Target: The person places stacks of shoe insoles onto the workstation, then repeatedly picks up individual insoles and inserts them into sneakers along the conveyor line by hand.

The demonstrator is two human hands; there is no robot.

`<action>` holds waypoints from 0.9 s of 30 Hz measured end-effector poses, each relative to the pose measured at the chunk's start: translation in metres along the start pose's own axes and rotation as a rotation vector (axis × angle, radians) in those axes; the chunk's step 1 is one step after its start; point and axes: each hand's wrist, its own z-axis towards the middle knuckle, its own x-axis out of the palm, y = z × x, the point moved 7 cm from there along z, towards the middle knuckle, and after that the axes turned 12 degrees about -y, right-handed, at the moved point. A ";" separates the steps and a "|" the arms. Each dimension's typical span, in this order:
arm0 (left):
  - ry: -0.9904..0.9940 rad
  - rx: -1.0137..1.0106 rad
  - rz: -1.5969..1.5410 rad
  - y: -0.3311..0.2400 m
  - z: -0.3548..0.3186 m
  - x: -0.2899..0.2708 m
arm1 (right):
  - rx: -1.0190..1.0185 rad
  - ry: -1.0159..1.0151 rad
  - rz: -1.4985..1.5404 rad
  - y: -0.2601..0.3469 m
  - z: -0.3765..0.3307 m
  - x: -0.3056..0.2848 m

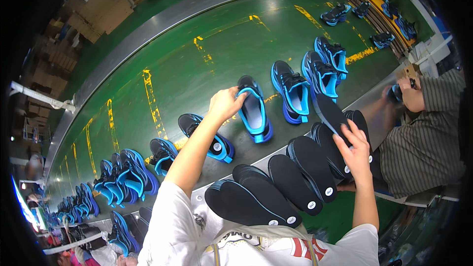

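Note:
My left hand (227,103) grips the side of a black and blue sneaker (253,111) near its tongue and laces. The shoe stands on the green conveyor belt with its toe pointing away and its pale inside showing. In my right hand (354,149) is a dark insole (329,111), held by one end and tilted, with its other end beside the neighbouring sneaker (291,91). Stacks of black insoles (251,194) with round white stickers lie along the near edge, below my hands.
More sneakers stand on the belt to the right (322,76) and left (130,177). A co-worker in a striped shirt (423,138) works close on my right. Yellow marks divide the green belt (182,83). Cardboard boxes (96,19) are piled beyond its far metal edge.

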 end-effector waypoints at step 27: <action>-0.254 0.295 0.245 -0.007 -0.029 0.042 | -0.532 0.303 -0.018 0.039 -0.013 0.100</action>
